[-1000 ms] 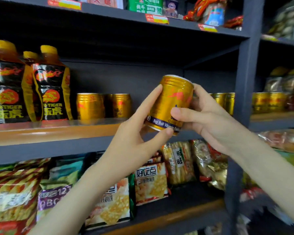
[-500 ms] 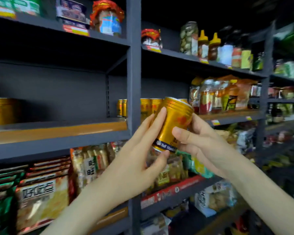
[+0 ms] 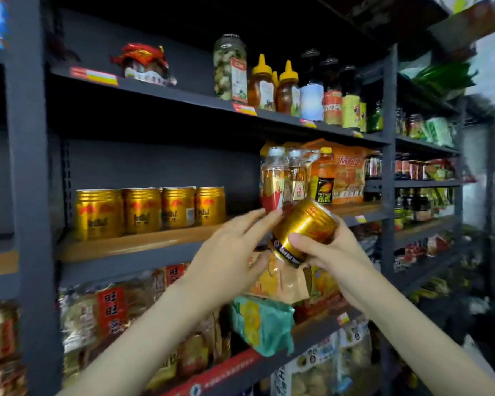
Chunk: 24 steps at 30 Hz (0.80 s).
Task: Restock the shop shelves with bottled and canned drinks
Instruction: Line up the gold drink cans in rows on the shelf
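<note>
Change: you have swung right to another bay; your gold can (image 3: pixel 303 227) now tilts further, top toward the bottles (image 3: pixel 286 178)
Meaning: the row of gold cans (image 3: pixel 149 210) on this shelf (image 3: pixel 143 244) looks like its home; placing is not yet done
Grip: right hand (image 3: pixel 335 258) wraps the can; left hand (image 3: pixel 229 252) steadies it, fingers straight
Unclear: label blurred; left thumb hidden

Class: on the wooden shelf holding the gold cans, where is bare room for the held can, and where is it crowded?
Free for the held can: the wooden shelf gap between the row of gold cans and the clear bottles, and the board strip before the cans. Crowded: the right end, bottles and orange packs.
</note>
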Tool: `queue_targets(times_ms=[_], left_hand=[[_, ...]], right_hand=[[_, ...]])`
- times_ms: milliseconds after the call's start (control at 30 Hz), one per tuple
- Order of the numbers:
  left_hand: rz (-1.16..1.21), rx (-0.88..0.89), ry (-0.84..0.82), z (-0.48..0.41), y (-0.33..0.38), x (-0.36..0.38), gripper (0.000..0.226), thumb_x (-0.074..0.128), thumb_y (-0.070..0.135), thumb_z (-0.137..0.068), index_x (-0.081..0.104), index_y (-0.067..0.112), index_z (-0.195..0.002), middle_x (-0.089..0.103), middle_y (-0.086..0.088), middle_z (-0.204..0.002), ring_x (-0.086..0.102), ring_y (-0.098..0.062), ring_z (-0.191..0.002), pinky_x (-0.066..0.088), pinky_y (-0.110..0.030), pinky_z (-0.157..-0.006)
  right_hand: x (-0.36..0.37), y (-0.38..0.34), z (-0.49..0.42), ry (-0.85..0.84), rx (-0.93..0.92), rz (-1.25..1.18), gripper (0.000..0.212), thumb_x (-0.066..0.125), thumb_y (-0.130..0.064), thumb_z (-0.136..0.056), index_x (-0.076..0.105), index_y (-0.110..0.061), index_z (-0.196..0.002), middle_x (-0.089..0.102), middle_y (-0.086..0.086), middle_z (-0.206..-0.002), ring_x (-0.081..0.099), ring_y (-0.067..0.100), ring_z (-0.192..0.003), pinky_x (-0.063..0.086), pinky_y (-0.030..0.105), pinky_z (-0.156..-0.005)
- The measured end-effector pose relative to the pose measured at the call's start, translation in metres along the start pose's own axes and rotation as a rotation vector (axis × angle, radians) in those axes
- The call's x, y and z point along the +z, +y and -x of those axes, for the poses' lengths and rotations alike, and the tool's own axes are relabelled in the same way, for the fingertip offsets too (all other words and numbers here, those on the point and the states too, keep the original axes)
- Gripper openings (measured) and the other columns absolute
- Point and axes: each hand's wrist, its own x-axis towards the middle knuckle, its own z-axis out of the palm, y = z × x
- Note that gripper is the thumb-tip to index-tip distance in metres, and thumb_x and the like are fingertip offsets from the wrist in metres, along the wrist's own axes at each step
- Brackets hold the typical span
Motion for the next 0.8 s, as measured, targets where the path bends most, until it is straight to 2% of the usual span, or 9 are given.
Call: queue_targets(times_ms=[100, 167, 233, 300, 400, 533, 667, 733, 800], left_hand=[[-0.148, -0.075, 0.074, -0.022, -0.032, 0.015, 0.057, 0.063, 0.025, -0.089, 0.045, 0.017, -0.143, 0.051, -0.011, -0.140, 0.049, -0.028, -0.127, 0.040, -0.034, -0.102], [-0.261, -0.125, 0.093, -0.033, -0.050, 0.019, 0.055, 0.065, 0.025, -0.088, 0.050, 0.011, -0.138, 0.053, -0.016, -0.136, 0.051, -0.034, -0.124, 0.042, -0.042, -0.102], [-0.368, -0.172, 0.086, -0.041, -0.065, 0.023, 0.052, 0.064, 0.028, -0.088, 0.053, 0.008, -0.135, 0.055, -0.020, -0.132, 0.052, -0.037, -0.122, 0.042, -0.047, -0.103], [-0.460, -0.212, 0.060, -0.047, -0.075, 0.026, 0.051, 0.055, 0.037, -0.089, 0.057, 0.007, -0.130, 0.057, -0.023, -0.129, 0.054, -0.039, -0.120, 0.041, -0.050, -0.103], [-0.561, -0.301, -0.026, -0.054, -0.087, 0.026, 0.064, 0.034, 0.053, -0.088, 0.062, 0.008, -0.125, 0.059, -0.025, -0.125, 0.056, -0.042, -0.118, 0.042, -0.054, -0.100], [-0.634, -0.331, -0.092, -0.055, -0.096, 0.029, 0.069, 0.028, 0.058, -0.089, 0.059, 0.012, -0.129, 0.062, -0.022, -0.122, 0.057, -0.039, -0.117, 0.039, -0.053, -0.103], [-0.657, -0.329, -0.107, -0.055, -0.098, 0.027, 0.063, 0.034, 0.057, -0.096, 0.038, 0.019, -0.146, 0.050, -0.015, -0.140, 0.045, -0.032, -0.130, 0.024, -0.046, -0.115], [-0.674, -0.323, -0.104, -0.057, -0.098, 0.025, 0.065, 0.033, 0.060, -0.094, 0.044, 0.019, -0.143, 0.055, -0.014, -0.134, 0.051, -0.032, -0.124, 0.030, -0.045, -0.112], [-0.698, -0.320, -0.112, -0.060, -0.098, 0.023, 0.069, 0.028, 0.062, -0.089, 0.055, 0.017, -0.133, 0.064, -0.014, -0.120, 0.060, -0.032, -0.111, 0.041, -0.046, -0.103]], right_hand=[[0.000, 0.001, -0.041, 0.029, -0.089, 0.048, 0.081, 0.083, -0.038, -0.056, 0.041, -0.034, -0.124, 0.061, -0.006, -0.118, 0.063, 0.014, -0.106, 0.052, 0.040, -0.095], [0.005, -0.002, -0.070, 0.046, -0.174, 0.070, 0.076, 0.085, -0.031, -0.063, 0.040, -0.033, -0.125, 0.060, -0.007, -0.118, 0.062, 0.013, -0.107, 0.052, 0.040, -0.095], [0.011, -0.003, -0.095, 0.073, -0.240, 0.114, 0.077, 0.084, -0.027, -0.070, 0.037, -0.031, -0.131, 0.058, -0.006, -0.120, 0.059, 0.011, -0.108, 0.053, 0.033, -0.090], [0.018, -0.003, -0.117, 0.090, -0.286, 0.188, 0.082, 0.084, -0.029, -0.071, 0.035, -0.028, -0.137, 0.056, -0.005, -0.125, 0.056, 0.013, -0.113, 0.049, 0.026, -0.089], [0.029, 0.003, -0.140, 0.060, -0.306, 0.288, 0.086, 0.084, -0.033, -0.070, 0.033, -0.026, -0.138, 0.052, -0.007, -0.123, 0.052, 0.013, -0.114, 0.045, 0.031, -0.094], [0.041, 0.016, -0.157, 0.007, -0.298, 0.432, 0.084, 0.083, -0.034, -0.073, 0.031, -0.022, -0.138, 0.045, -0.008, -0.113, 0.047, 0.011, -0.105, 0.038, 0.027, -0.085], [0.047, 0.012, -0.169, -0.102, -0.337, 0.539, 0.089, 0.081, -0.029, -0.076, 0.023, -0.026, -0.143, 0.038, -0.008, -0.117, 0.047, 0.013, -0.104, 0.039, 0.022, -0.076], [0.048, 0.009, -0.177, -0.172, -0.379, 0.549, 0.094, 0.081, -0.026, -0.075, 0.018, -0.032, -0.144, 0.037, -0.008, -0.121, 0.050, 0.015, -0.104, 0.042, 0.023, -0.075], [0.049, 0.010, -0.186, -0.222, -0.399, 0.620, 0.087, 0.082, -0.030, -0.074, 0.026, -0.034, -0.141, 0.045, -0.005, -0.122, 0.052, 0.017, -0.106, 0.045, 0.028, -0.080]])
